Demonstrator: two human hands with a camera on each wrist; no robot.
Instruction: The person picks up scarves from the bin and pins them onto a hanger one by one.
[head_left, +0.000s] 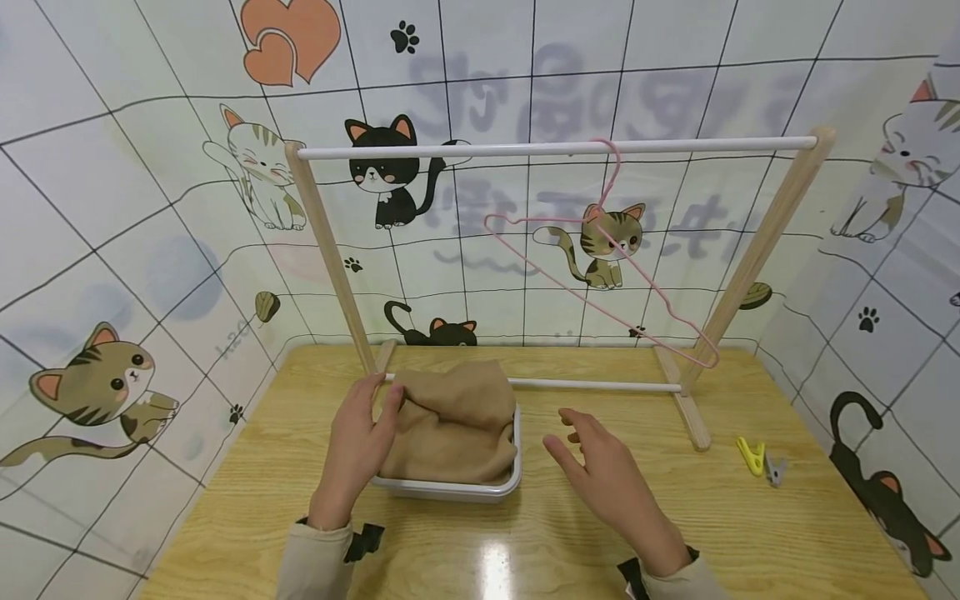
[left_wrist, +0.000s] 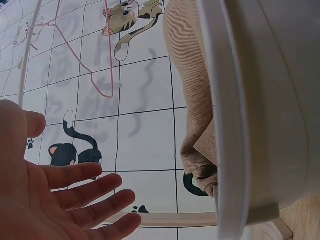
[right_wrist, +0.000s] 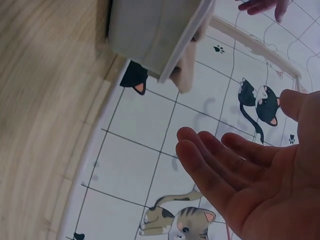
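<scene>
A brown folded cloth (head_left: 457, 425) lies heaped in a white rectangular basin (head_left: 450, 492) on the table. My left hand (head_left: 356, 446) is beside the basin's left edge, overlapping it in the head view; the left wrist view shows its fingers (left_wrist: 100, 205) spread, with nothing in them. To the right of the basin, my right hand (head_left: 603, 471) hovers over the table, fingers loosely bent, palm turned toward the basin and holding nothing. In the right wrist view a gap separates that hand from the basin (right_wrist: 150, 40).
Behind the basin stands a wooden rack with a white top rod (head_left: 480, 151) and a lower rod (head_left: 592, 384). A pink wire hanger (head_left: 588, 218) hangs from the top rod. A yellow clip (head_left: 752, 457) and a grey clip (head_left: 776, 472) lie at the right. Cat-printed walls enclose the table.
</scene>
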